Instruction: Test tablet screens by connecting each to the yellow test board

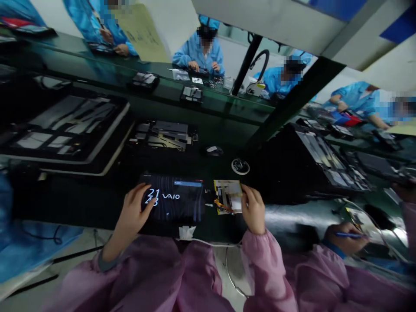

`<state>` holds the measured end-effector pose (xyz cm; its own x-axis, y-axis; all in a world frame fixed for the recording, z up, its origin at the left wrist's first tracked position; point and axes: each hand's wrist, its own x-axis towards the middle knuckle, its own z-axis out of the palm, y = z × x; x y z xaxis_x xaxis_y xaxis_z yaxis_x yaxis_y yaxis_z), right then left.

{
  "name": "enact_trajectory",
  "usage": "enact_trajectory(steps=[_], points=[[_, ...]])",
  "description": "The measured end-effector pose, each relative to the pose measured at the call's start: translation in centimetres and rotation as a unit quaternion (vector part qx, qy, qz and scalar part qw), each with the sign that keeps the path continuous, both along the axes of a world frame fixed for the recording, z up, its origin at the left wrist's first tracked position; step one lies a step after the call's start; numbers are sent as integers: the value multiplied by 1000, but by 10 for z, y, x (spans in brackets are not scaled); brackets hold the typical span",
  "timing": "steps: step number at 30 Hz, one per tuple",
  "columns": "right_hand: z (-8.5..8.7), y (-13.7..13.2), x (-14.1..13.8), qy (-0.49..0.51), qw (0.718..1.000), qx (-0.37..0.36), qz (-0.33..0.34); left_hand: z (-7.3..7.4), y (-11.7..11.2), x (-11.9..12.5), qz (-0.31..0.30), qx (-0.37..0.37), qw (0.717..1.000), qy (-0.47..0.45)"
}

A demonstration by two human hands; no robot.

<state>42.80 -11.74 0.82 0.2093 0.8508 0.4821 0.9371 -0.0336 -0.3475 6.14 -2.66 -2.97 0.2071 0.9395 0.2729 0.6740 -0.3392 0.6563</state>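
Note:
A lit tablet screen point(182, 203) showing a clock and "VAIO" lies on the dark bench in front of me. My left hand point(134, 208) grips its left edge, thumb over the glass and fingers behind the upper left side. Just to its right is a flat electronic assembly point(229, 190) with pale panels, yellow edges and an orange flex cable point(222, 206). My right hand point(254, 207) is closed on the right edge of that assembly; its fingertips are partly hidden. A small connector point(209, 205) lies between the two pieces.
Stacked trays of parts point(65, 125) stand at left, and another stack point(312, 160) at right. Behind are a parts tray point(169, 134) and a round white-rimmed disc point(240, 166). A neighbour's hand point(346, 238) holds a blue pen at right. Co-workers in blue sit across the bench.

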Motion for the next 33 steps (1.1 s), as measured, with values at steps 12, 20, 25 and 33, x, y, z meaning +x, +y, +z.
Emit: enact_trajectory(steps=[12, 20, 25, 33], points=[[-35, 4, -141, -35, 963, -16, 266, 20, 23, -26, 59, -200, 941, -266], [-7, 24, -141, -79, 965, -67, 241, 30, 38, -24, 90, -376, 762, -519], [4, 42, -143, -14, 985, -3, 171, 26, 34, -27, 92, -357, 788, -494], [-17, 6, -130, 64, 985, -7, 162, 10, 40, -26, 69, -300, 818, -486]])
